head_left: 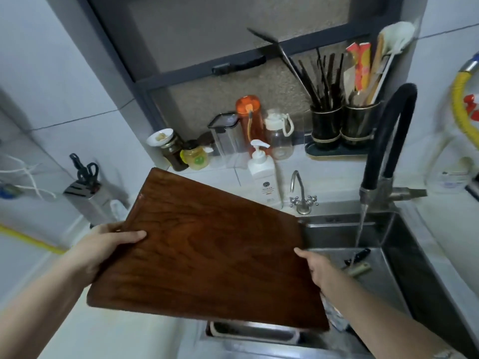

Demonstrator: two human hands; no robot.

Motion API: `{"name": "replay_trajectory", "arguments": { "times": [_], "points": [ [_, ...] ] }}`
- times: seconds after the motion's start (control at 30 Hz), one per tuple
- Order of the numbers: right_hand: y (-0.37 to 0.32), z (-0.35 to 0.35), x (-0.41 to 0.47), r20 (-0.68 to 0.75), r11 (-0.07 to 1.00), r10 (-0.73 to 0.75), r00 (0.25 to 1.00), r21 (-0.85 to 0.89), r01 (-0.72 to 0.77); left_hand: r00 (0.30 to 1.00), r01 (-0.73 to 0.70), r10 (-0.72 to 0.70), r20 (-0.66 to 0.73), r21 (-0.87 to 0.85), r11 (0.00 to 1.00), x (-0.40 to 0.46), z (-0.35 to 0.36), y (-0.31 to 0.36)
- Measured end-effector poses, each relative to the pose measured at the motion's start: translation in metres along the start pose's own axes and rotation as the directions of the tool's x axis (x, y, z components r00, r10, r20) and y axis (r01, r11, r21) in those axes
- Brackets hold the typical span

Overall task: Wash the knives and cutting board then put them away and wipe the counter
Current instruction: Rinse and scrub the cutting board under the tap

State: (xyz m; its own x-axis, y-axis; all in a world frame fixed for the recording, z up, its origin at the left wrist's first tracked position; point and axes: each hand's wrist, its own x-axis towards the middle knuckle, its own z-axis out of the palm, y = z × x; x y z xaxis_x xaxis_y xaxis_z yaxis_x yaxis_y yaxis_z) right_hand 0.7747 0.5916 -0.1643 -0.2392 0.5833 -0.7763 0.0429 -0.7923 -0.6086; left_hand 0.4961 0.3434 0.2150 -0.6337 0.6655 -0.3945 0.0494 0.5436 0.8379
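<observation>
A large dark wooden cutting board (207,255) is held up, tilted, over the left part of the steel sink (404,275). My left hand (108,244) grips its left edge, thumb on top. My right hand (317,268) grips its right edge, thumb on the top face. In the sink basin lie knives, a black handle (359,256) and a pale handle (360,269), under running water (361,226) from the black hose tap (388,141).
A knife block (85,195) with scissors stands on the counter at left. A soap pump bottle (263,174), jars, bottles and utensil holders (342,125) line the back ledge. A small second tap (302,195) stands behind the sink. White counter (116,330) lies below the board.
</observation>
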Motion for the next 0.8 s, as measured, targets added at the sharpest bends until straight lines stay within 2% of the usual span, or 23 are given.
{"name": "replay_trajectory", "arguments": {
  "times": [0.13,0.23,0.53,0.8],
  "points": [
    [0.016,0.033,0.039,0.003,1.0,-0.016,1.0,-0.007,0.016,0.996,-0.074,0.073,-0.046,-0.014,0.997,0.036,-0.035,-0.008],
    [0.007,0.065,0.007,-0.061,0.999,-0.01,0.998,-0.053,0.007,0.993,-0.108,0.103,-0.054,-0.09,0.99,0.057,-0.048,-0.018],
    [0.008,0.122,-0.075,-0.185,0.999,0.011,0.983,0.031,-0.006,0.996,-0.087,0.087,-0.006,-0.147,0.985,0.108,-0.063,-0.067],
    [0.023,0.128,-0.068,-0.188,0.994,0.0,0.982,0.11,0.021,0.996,-0.043,0.058,0.069,-0.207,0.977,0.138,-0.051,-0.119]
  ]
}}
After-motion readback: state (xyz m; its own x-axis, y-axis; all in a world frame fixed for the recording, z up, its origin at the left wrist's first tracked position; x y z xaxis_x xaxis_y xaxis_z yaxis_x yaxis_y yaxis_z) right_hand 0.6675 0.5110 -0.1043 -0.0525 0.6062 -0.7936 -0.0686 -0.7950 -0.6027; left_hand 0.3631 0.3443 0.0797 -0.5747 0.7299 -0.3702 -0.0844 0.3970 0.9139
